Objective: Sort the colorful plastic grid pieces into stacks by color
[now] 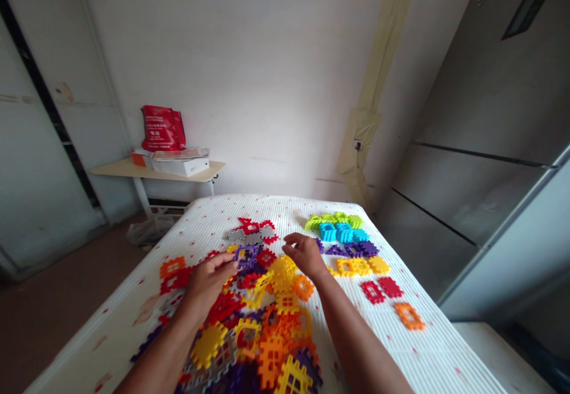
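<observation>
My left hand (212, 275) pinches a purple square building tile (246, 256) with an open middle, holding it above the pile. My right hand (305, 253) hovers just right of it, fingers bent and slightly apart, with nothing visible in them. Beneath both hands spreads a mixed heap of notched plastic tiles, among them a yellow window tile (287, 302), an orange tile (271, 355) and a yellow round-edged tile (209, 345). Beyond my right hand lie sorted groups: lime green tiles (333, 221), light blue tiles (344, 232), purple tiles (358, 248) and yellow tiles (354, 266).
On the right of the white ribbed table cover (356, 346) lie red tiles (382, 289) and an orange tile (409, 316). Red and grey tiles (253, 231) sit farther back. A side table (118, 168) holds a red bag (161, 128) and boxes. A grey refrigerator (445, 192) stands right.
</observation>
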Tool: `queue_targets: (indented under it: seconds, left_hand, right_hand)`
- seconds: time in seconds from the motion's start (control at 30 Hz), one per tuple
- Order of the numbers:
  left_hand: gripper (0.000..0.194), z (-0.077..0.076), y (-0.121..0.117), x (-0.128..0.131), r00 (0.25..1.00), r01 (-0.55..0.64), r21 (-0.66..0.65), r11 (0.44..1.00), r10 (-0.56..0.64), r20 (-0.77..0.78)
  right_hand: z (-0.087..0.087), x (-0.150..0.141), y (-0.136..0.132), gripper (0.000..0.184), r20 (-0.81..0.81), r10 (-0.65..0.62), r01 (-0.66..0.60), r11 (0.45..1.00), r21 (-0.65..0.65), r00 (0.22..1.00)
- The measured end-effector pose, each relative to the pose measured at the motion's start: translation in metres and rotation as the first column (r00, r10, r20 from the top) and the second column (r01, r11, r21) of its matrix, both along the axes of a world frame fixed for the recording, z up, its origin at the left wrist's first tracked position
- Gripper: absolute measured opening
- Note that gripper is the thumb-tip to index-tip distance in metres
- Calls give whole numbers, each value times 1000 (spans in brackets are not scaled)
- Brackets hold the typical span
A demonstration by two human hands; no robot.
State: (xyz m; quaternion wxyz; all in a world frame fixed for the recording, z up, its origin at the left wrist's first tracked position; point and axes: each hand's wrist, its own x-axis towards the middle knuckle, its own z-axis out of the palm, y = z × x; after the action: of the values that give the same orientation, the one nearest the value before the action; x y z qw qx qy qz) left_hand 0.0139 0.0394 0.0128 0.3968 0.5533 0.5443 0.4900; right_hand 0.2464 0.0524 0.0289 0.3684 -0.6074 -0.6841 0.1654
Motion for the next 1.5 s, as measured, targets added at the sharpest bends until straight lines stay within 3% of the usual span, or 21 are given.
queue_targets:
  seconds: [0.1, 0.2, 0.33, 0.53, 0.63, 0.77, 0.9, 0.97, 1.07, 1.17, 1.3, 1.5]
  left_hand:
    - [44, -2, -6, 2, 987, 11, -62, 998, 0, 163]
    - [47, -7, -9, 2, 963, 13, -86, 996, 11, 268]
    - [50, -16, -10, 0, 930, -9, -99, 995, 45, 364]
    - [55, -18, -11, -4, 876, 8, -102, 995, 42, 480]
    - [51, -15, -11, -4, 859, 18, -89, 996, 30, 511]
    - [44, -12, -14, -3, 840, 29, -86, 996, 23, 542]
    - [41, -10, -15, -2, 838, 52, -96, 994, 9, 545]
    - [40, -11, -15, -1, 845, 55, -92, 994, 3, 535]
    - [38, -13, -17, -1, 862, 58, -78, 995, -10, 507]
    - [39, -13, -20, -1, 921, 84, -87, 993, -44, 387]
    - [37, -7, -25, 2, 975, 126, -87, 988, -107, 196]
    - [29, -5, -27, 3, 979, 159, -93, 983, -145, 144]
  right_hand:
    - [1, -20, -9, 19, -171, 226, -219, 974, 59, 959]
    - [4, -36, -20, 21, -248, 365, -357, 931, 81, 897]
    - [7, -47, -29, 21, -288, 413, -401, 910, 104, 864]
    - [-1, -49, -25, 15, -415, 435, -427, 897, 117, 799]
    - [2, -48, -26, 24, -290, 423, -373, 903, 213, 858]
    - [10, -50, -34, 48, 132, 491, -505, 795, 335, 861]
    - [8, -56, -36, 30, 318, 475, -565, 757, 327, 820]
    - [6, -58, -35, 20, 285, 460, -537, 775, 333, 841]
    - [3, -56, -33, 18, 110, 366, -381, 866, 324, 924]
    - [2, -54, -31, 18, -65, 289, -263, 928, 262, 955]
    - [0, -53, -29, 15, -127, 291, -247, 928, 279, 948]
    - [3, -52, -30, 15, -139, 317, -255, 905, 342, 938]
